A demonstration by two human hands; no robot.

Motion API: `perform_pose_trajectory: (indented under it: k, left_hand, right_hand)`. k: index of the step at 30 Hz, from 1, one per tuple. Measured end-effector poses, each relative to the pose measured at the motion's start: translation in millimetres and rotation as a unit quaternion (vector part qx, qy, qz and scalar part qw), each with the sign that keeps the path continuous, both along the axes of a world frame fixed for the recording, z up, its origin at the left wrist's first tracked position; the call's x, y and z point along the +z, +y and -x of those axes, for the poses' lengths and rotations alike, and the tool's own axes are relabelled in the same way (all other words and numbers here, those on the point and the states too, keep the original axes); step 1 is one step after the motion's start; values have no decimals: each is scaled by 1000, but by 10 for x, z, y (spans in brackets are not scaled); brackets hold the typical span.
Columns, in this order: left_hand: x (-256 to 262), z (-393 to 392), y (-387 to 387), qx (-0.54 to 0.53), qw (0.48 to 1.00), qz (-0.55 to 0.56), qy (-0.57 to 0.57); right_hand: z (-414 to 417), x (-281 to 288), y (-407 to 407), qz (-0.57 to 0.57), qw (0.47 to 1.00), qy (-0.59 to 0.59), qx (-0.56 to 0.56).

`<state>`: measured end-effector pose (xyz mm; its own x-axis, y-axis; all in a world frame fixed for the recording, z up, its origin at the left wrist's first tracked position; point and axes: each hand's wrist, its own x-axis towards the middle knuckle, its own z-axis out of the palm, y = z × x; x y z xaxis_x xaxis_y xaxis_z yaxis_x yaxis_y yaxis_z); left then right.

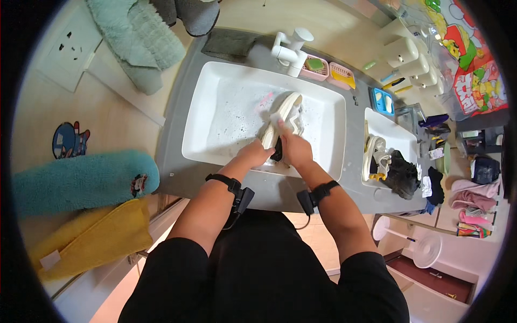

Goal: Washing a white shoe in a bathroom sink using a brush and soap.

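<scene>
A white sneaker lies on its side in a white sink basin of sudsy water, its pale sole edge turned up. My left hand grips the shoe at its near end. My right hand is over the middle of the shoe, its fingers closed on a small whitish piece pressed against the sole edge; its exact kind cannot be told. Something pink shows under the water to the left of the shoe. The near end of the shoe is partly hidden by my hands.
A white faucet stands behind the basin, beside pink soap dishes and a blue soap dish. At right, a white tray holds another light sneaker and a black shoe. A grey cloth lies back left.
</scene>
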<state>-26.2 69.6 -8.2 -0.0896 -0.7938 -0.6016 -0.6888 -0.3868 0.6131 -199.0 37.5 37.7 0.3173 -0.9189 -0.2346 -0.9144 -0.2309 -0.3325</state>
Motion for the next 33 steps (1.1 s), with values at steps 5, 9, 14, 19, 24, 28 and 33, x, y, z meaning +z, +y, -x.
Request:
perform_pose_trajectory:
  k: [5,9,14,19,24,28,33]
  left_hand:
    - [13,-27,49,3,1000,-8,-20]
    - [102,72,40,1,1000,-14,-17]
    - [58,-11,83,21,1000,-13,-14]
    - [66,14,93,12,1000,4,-6]
    - [208,59,98,26,999,-22,0]
    - [75,24,128,31,999,10,-28]
    - [114,45,117,28,999,2,-20]
  right_hand:
    - [36,-8,333,3,999,-34,41]
    - [8,-8,-113,47,996,61,42]
    - [-135,8,138,5,999,35,29]
    - [53,35,424,-28,998,-42,39]
    - [11,-20,-115,82,994,48,56]
    - [-96,-13,-200,95,992,65,56]
    - [18,-9,262,22,999,-29,18]
